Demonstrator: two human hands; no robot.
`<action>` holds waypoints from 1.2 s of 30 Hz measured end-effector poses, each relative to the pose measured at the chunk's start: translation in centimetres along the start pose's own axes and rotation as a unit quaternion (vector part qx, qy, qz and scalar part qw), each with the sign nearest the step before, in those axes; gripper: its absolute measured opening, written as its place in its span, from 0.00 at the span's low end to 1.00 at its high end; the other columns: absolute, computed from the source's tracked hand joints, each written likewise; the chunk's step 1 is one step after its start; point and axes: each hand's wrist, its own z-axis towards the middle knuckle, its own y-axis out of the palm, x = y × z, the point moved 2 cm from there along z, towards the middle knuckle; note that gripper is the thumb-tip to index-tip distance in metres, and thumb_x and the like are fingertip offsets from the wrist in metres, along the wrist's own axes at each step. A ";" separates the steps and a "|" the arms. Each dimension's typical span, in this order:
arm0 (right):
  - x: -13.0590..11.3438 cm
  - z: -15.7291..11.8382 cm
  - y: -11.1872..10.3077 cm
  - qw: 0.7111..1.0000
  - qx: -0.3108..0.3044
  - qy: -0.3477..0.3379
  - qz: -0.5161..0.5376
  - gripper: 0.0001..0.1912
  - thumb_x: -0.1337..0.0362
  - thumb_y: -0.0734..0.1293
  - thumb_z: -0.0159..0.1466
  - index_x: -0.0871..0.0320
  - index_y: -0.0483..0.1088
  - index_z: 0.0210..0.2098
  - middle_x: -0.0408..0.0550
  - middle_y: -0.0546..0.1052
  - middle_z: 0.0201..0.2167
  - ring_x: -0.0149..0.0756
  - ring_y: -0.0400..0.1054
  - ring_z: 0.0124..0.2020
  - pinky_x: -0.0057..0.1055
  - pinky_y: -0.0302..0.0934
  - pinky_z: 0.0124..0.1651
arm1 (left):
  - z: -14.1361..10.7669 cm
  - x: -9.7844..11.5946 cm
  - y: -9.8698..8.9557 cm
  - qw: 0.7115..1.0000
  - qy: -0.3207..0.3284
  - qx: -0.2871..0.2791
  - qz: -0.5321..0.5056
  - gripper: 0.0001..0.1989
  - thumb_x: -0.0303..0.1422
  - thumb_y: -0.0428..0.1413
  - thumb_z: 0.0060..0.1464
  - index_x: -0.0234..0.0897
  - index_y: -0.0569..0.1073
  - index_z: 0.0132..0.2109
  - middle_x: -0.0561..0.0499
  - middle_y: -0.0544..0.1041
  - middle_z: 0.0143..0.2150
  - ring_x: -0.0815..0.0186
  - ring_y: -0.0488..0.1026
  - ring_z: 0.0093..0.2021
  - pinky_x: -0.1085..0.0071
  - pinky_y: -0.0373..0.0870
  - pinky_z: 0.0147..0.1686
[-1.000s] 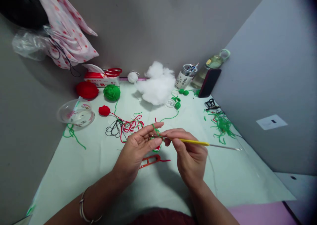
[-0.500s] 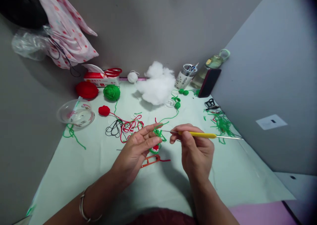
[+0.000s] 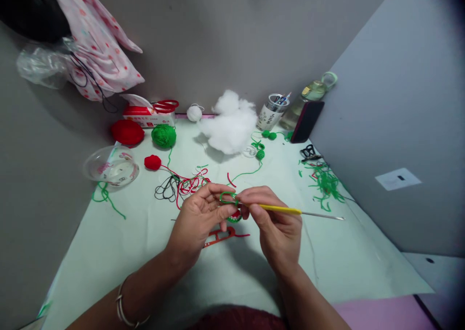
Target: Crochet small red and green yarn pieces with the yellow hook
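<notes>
My right hand (image 3: 278, 228) is closed around a crochet hook (image 3: 281, 209) with a yellow handle and a bare metal shaft sticking out to the right. The hook's working tip lies at a loop of green yarn (image 3: 228, 197). Between the fingers of my left hand (image 3: 194, 223), the yarn is pinched near that tip. A small red, white and green crocheted piece (image 3: 235, 217) hangs under the fingers, partly hidden by them. Below, on the table, lies an orange tool with cut-out slots (image 3: 220, 235), a red strand beside it.
White stuffing (image 3: 230, 124) sits at the back centre. Red yarn (image 3: 127, 132) and a green yarn ball (image 3: 164, 136) stand left, by a clear plastic bowl (image 3: 112, 167). Green scraps (image 3: 326, 182), a phone (image 3: 307, 121) and a pen holder (image 3: 272, 113) are right.
My right hand has moved left with the hook, so both hands' fingertips now meet. The loose green strands between them have become a rounded loop at the hook's tip.
</notes>
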 end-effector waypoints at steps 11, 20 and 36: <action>0.9 0.0 -0.4 0.998 0.028 0.030 0.051 0.09 0.65 0.69 0.73 0.48 0.83 0.44 0.46 0.84 0.40 0.33 0.74 0.37 0.28 0.68 0.32 | 0.1 -0.4 -0.1 1.000 0.006 0.000 -0.023 0.09 0.36 0.71 0.56 0.37 0.80 0.38 0.54 0.81 0.33 0.69 0.82 0.33 0.75 0.81 0.35; -0.9 -0.3 0.4 0.987 -0.017 -0.096 -0.127 0.13 0.72 0.66 0.72 0.53 0.80 0.48 0.48 0.84 0.38 0.37 0.78 0.38 0.35 0.74 0.38 | -0.5 -0.3 0.2 0.994 0.077 0.072 0.034 0.13 0.39 0.67 0.61 0.40 0.71 0.40 0.58 0.75 0.31 0.72 0.75 0.25 0.78 0.75 0.24; -0.6 -0.4 0.3 0.993 -0.012 -0.097 -0.073 0.13 0.70 0.67 0.73 0.49 0.82 0.50 0.48 0.85 0.39 0.39 0.78 0.40 0.38 0.75 0.40 | -0.6 0.1 0.5 0.992 -0.056 0.017 -0.111 0.09 0.32 0.63 0.65 0.37 0.70 0.38 0.58 0.72 0.30 0.76 0.71 0.28 0.81 0.71 0.32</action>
